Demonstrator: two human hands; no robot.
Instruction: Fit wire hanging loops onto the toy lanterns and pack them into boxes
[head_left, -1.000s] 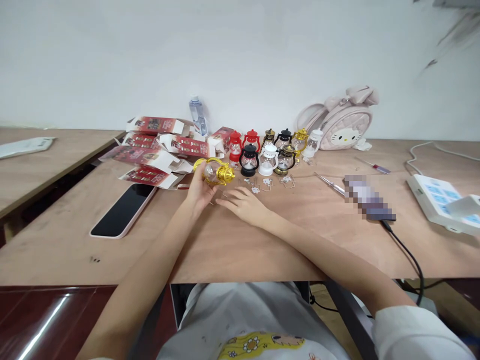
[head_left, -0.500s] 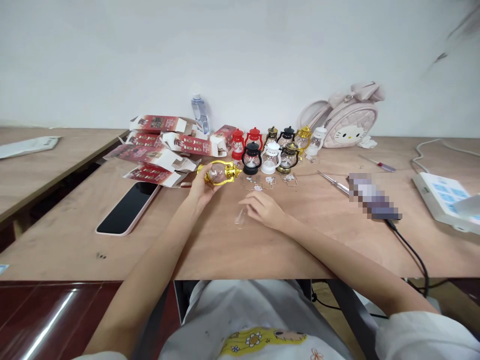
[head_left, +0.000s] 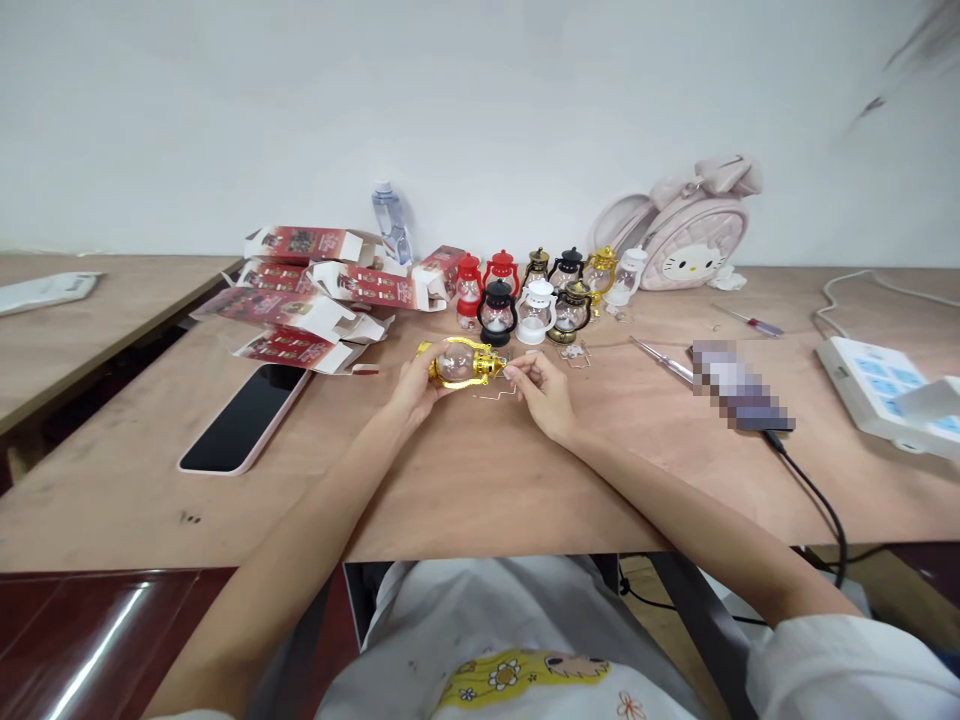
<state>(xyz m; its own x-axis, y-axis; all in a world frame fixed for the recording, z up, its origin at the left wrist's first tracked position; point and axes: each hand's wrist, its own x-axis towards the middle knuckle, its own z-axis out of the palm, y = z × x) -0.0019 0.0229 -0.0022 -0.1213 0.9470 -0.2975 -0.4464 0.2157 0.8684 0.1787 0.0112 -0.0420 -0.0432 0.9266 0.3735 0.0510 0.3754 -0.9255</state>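
A gold lantern (head_left: 459,363) lies on its side in my left hand (head_left: 415,385), whose fingers wrap round its base end, its top pointing right. My right hand (head_left: 546,390) is pinched at the lantern's top ring; anything between the fingertips is too small to make out. Thin wire pieces with small white charms (head_left: 574,352) lie on the table by my right hand. Behind stand several lanterns, among them a black one (head_left: 497,313), a white one (head_left: 535,312), a bronze one (head_left: 571,312) and a red one (head_left: 469,290).
Red and white boxes (head_left: 292,310) lie piled at the left, near a water bottle (head_left: 390,220) and a phone (head_left: 246,418). To the right are a pink bag (head_left: 697,240), a screwdriver (head_left: 759,324), tweezers (head_left: 664,360), a blurred device (head_left: 739,388) and a white box (head_left: 885,390).
My left hand has moved right with the gold lantern. My right hand has risen from the table to the lantern's top. The clear piece seen near it earlier no longer shows there.
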